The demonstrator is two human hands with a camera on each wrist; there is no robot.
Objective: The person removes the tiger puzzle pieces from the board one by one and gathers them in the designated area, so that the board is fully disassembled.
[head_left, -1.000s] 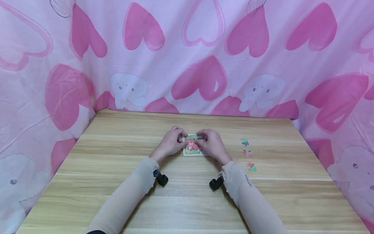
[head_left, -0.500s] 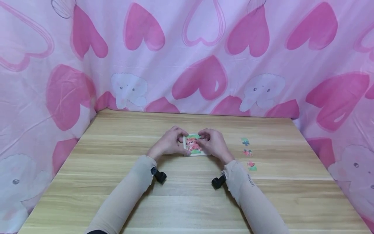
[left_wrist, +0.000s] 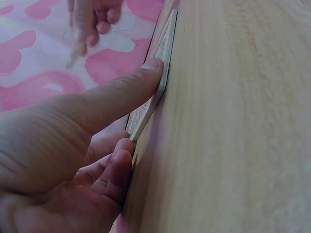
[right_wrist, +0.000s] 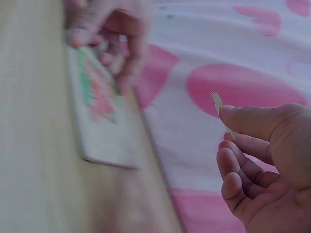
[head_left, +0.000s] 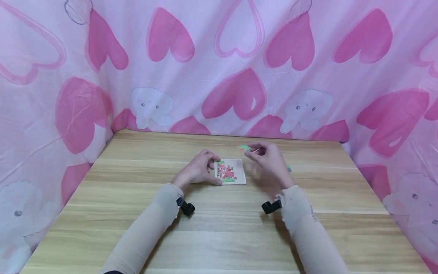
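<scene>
A small square jigsaw tray [head_left: 241, 175] with a pale border lies on the table, its left part filled with a picture of a red-pink animal on green. My left hand [head_left: 195, 170] holds the tray's left side, the thumb [left_wrist: 138, 80] on the near edge and the fingers at the far corner. Up and to the right of the tray, my right hand [head_left: 269, 161] pinches a green jigsaw piece [head_left: 243, 147] between thumb and fingers, clear of the table. In the right wrist view that piece [right_wrist: 217, 103] appears edge-on.
A blue-green loose piece [head_left: 289, 168] shows just right of my right hand, partly covered by it. The wooden table [head_left: 219, 243] ends at a pink heart-patterned curtain [head_left: 191, 80] behind and at both sides.
My right hand has lifted off the tray with the green piece and moved right and away from me. The tray's right part is now uncovered. My left hand stays on the tray.
</scene>
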